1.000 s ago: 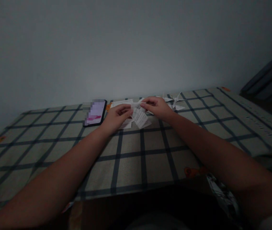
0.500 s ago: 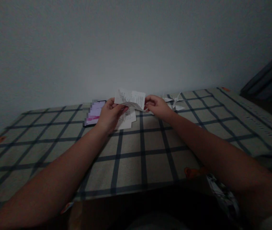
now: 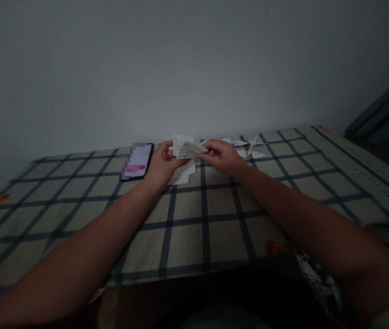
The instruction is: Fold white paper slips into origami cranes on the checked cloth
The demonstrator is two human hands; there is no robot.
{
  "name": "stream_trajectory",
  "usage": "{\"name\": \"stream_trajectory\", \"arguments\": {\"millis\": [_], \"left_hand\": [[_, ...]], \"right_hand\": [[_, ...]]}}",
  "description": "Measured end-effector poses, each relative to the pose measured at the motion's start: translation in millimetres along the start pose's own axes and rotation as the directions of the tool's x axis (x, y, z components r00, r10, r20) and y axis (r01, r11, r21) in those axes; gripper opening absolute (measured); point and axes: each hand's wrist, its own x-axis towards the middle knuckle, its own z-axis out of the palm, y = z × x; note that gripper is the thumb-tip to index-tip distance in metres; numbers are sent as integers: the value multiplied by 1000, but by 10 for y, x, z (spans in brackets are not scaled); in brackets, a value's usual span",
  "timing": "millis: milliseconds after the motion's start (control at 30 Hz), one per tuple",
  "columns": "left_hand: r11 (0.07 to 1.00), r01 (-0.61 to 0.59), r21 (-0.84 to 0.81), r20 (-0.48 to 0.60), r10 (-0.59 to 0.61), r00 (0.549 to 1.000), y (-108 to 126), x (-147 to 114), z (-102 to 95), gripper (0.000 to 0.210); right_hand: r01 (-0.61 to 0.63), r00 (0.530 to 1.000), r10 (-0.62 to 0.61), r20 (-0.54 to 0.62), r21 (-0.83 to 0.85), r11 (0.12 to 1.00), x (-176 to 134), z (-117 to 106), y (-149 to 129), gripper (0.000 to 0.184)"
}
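A creased sheet of printed paper (image 3: 186, 147), partly folded in on itself, is held up above the table between both hands. My left hand (image 3: 163, 163) pinches its left and lower edge, thumb in front. My right hand (image 3: 222, 155) grips the right corner between thumb and fingers. Below the held sheet, flat printed paper pieces (image 3: 182, 175) lie on the cloth, partly hidden by my left hand. Several folded paper cranes (image 3: 251, 153) rest beyond my right hand.
A phone (image 3: 139, 162) with a lit screen lies left of my left hand. A checked tablecloth (image 3: 187, 210) covers the table, which stands against a pale wall (image 3: 194, 68). Dark striped fabric (image 3: 386, 107) hangs at the right.
The held paper has gone from a wider, more open sheet to a narrower, folded-in shape. Both hands have shifted slightly, the left one rightward, away from the phone.
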Motion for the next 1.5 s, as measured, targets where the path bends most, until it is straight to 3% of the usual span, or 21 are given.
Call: {"name": "stream_trajectory", "arguments": {"millis": [100,200,367,567,700,833,1033,1133,1233,1367,1500], "left_hand": [[997,-41,72,64,36,997,10,-23,14,63],[992,-66,105,116,54,992,21,-60,38,64],[999,-6,39,142,0,990,62,-111,75,56],[974,151,-170,161,-124,979,91,-105,53,45],[986,131,-107,169,-112,979,88,-103,54,52],[991,129,-35,84,-125,989,68,-96,72,45],[981,93,-171,-3,-95,995,86,-60,83,35],[974,103,-202,27,-100,995,126,-72,98,37],[979,93,-181,67,-82,994,134,-87,107,40],[993,79,-87,61,-74,995,84,-76,86,43],[998,56,-17,4,-56,998,54,-43,54,51]], "right_hand": [[91,996,-90,11,-108,990,-1,3,-1,20],[109,994,-106,30,-156,982,-10,28,12,22],[-20,1000,17,-25,-138,990,-11,64,23,23],[-127,990,122,-75,-66,990,0,84,25,19],[-129,991,127,-47,-41,991,0,105,7,18],[-133,991,132,-26,-35,991,5,103,15,21],[-154,986,161,-47,124,980,24,121,131,25],[-238,966,256,-19,309,921,27,150,175,28],[-273,952,304,-25,375,886,23,157,176,28],[-224,959,265,-103,299,928,14,109,122,23],[-93,984,104,-148,81,992,14,57,54,16]]}}
